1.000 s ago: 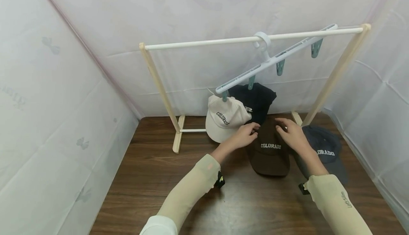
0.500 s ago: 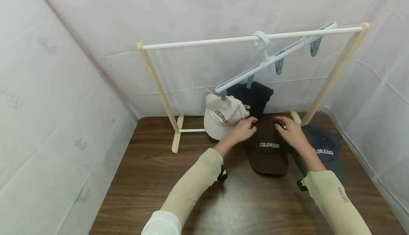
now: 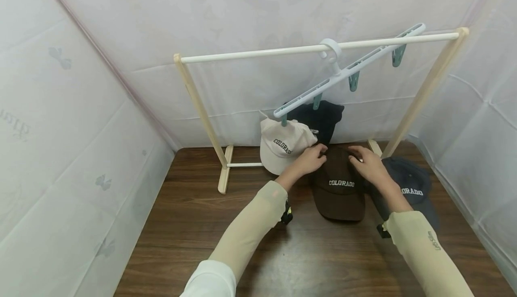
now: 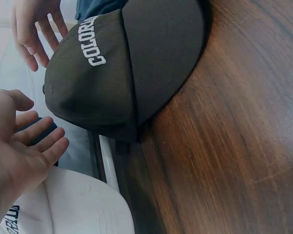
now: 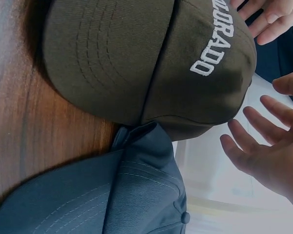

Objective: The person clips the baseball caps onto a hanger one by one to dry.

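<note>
A brown cap lettered COLORADO lies on the table, brim toward the person. The left hand is at its upper left side, fingers loosely bent and holding nothing; in the left wrist view that hand shows a bare palm beside the crown. At the crown's upper right is the right hand, its fingers spread near the cap without gripping it. A cream cap hangs from a clip at the low end of a white hanger, with a black cap on the clip behind.
The hanger tilts on the white rod of a wooden rack; two teal clips on its raised half hold nothing. A dark blue-grey cap lies at the right of the table, near the rack's right foot. Pale fabric walls surround the table.
Both hands stay around the brown cap with only slight shifts. The hanger has tilted and turned slightly, and the black cap has swung a little to the left.
</note>
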### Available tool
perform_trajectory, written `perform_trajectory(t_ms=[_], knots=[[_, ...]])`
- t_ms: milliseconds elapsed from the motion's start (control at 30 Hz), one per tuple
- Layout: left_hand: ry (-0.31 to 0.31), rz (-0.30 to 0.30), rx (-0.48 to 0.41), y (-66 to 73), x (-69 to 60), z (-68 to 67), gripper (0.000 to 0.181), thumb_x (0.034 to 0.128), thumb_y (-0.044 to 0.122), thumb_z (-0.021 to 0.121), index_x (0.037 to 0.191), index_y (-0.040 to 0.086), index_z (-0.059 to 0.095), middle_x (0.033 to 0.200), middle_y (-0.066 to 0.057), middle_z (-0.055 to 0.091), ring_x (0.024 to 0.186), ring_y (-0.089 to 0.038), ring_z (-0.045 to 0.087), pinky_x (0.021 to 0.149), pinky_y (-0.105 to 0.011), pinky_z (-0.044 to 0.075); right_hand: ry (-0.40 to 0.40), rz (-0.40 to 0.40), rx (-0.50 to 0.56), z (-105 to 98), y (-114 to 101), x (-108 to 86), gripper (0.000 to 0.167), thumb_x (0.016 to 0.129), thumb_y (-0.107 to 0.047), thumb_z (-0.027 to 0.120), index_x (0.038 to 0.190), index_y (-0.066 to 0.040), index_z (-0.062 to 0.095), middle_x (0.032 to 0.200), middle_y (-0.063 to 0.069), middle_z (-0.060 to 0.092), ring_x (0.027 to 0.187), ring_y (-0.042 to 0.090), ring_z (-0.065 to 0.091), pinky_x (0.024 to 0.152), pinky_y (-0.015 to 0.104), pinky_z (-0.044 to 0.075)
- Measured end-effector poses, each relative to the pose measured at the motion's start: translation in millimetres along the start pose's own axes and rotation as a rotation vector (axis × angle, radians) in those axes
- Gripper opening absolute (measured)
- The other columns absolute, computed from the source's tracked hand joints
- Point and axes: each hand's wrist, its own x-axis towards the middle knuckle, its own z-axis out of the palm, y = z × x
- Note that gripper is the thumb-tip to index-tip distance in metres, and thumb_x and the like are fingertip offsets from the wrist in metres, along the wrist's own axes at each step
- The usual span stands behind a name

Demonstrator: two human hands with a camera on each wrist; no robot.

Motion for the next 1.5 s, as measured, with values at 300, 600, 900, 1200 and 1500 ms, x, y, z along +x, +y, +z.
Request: perform_trajectory(t_ms=[300, 600, 900, 1200, 1500], knots=[[-0.003, -0.012, 0.017, 3.8, 5.8, -1.4, 0.038, 0.1073, 0.016, 0.05, 0.143, 0.005, 0.053, 0.142, -0.009, 0.059, 0.13, -0.019, 0.057, 0.103, -0.023, 0.047, -0.05, 0.014, 0.029, 1, 7, 10.8, 0.051, 0.109, -0.025, 0.047, 0.148, 0.006, 0.043, 0.143, 0.033, 0.05, 0.124, 0.051, 0.055, 0.099, 0.063, 0.047], [-0.001, -0.051, 0.031, 2.4, 12.5, 3.8, 0.039, 0.1072, 0.022, 0.052, 0.144, 0.009, 0.053, 0.142, -0.007, 0.058, 0.13, -0.019, 0.056, 0.102, -0.025, 0.047, -0.129, 0.071, 0.043, -2, 11, 19.0, 0.057, 0.108, -0.034, 0.046, 0.151, 0.003, 0.039, 0.142, 0.035, 0.051, 0.127, 0.051, 0.052, 0.1, 0.063, 0.045], [-0.007, -0.123, -0.011, -0.1, 18.9, 5.7, 0.04, 0.1073, 0.025, 0.052, 0.144, 0.01, 0.053, 0.144, -0.008, 0.058, 0.131, -0.02, 0.056, 0.103, -0.028, 0.047, -0.234, 0.082, 0.094, -1, 21, 32.8, 0.063, 0.108, -0.039, 0.046, 0.155, 0.002, 0.034, 0.15, 0.033, 0.043, 0.136, 0.05, 0.044, 0.108, 0.063, 0.039], [-0.047, -0.132, -0.078, -1.6, 23.3, 1.7, 0.04, 0.1072, 0.023, 0.052, 0.144, 0.006, 0.053, 0.143, -0.011, 0.059, 0.131, -0.022, 0.056, 0.104, -0.028, 0.047, -0.307, 0.019, 0.069, -5, 23, 43.6, 0.059, 0.108, -0.035, 0.049, 0.151, 0.005, 0.04, 0.15, 0.033, 0.043, 0.134, 0.052, 0.044, 0.107, 0.064, 0.039], [-0.068, -0.156, -0.126, -0.5, 26.3, 1.7, 0.038, 0.1065, 0.021, 0.054, 0.14, 0.002, 0.057, 0.137, -0.014, 0.062, 0.125, -0.024, 0.06, 0.1, -0.029, 0.05, -0.403, -0.029, 0.007, -9, 23, 55.8, 0.056, 0.106, -0.03, 0.052, 0.146, 0.008, 0.046, 0.145, 0.034, 0.047, 0.131, 0.052, 0.047, 0.106, 0.063, 0.041]])
